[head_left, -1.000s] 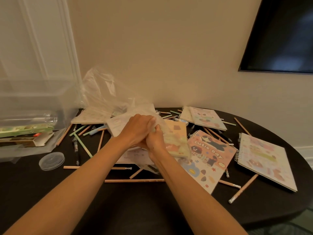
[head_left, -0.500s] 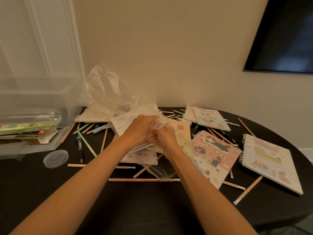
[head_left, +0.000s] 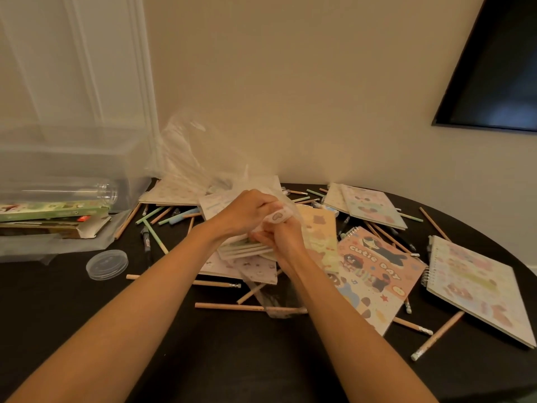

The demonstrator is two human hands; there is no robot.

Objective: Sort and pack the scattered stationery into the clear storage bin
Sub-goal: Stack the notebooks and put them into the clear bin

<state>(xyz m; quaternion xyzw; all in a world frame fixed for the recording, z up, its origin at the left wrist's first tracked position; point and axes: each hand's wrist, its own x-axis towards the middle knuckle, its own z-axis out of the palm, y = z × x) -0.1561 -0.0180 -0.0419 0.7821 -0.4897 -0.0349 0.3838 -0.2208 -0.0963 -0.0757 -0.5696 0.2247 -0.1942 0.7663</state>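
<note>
Mid-frame, your left hand (head_left: 247,213) and right hand (head_left: 286,241) both clench the clear plastic wrapper (head_left: 277,215). Just below them sits a stack of notebooks (head_left: 247,251).

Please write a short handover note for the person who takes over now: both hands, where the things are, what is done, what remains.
Left hand: fingers curled on the clear wrap.
Right hand: grips the same wrap beside the thin stack of booklets, at the middle of the table.
Bin, far left: already holds a tube and flat boxes.
Left to do: free the stack; pencils and notebooks lie scattered on the table; all go into the bin.
</note>
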